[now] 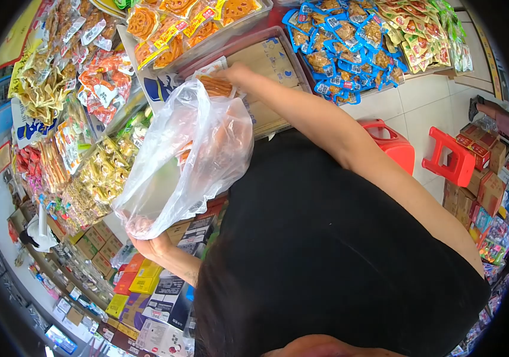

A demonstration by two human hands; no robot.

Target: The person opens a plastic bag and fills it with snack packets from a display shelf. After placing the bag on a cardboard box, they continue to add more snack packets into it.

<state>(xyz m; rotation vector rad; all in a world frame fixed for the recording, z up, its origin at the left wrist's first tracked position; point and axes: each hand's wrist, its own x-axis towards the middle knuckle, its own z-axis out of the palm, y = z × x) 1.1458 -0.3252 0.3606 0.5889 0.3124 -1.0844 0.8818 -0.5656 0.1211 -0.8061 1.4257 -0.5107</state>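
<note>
My left hand (150, 243) grips the lower edge of a clear plastic bag (186, 154) and holds it open in front of my chest. Orange snack packets show through the bag's film. My right hand (233, 76) reaches up and forward to the bag's mouth, closed on a bundle of orange-brown snack sticks (214, 86). Right behind that hand stands a nearly bare display bin (272, 56) with a cardboard floor.
Bins of wrapped snacks surround me: blue packets (338, 41), orange spiral snacks (177, 24), yellow-green packets (103, 163). Red plastic stools (453, 156) stand on the tiled floor to the right. Cardboard boxes (486, 178) are stacked far right, and small boxes (138, 279) sit low left.
</note>
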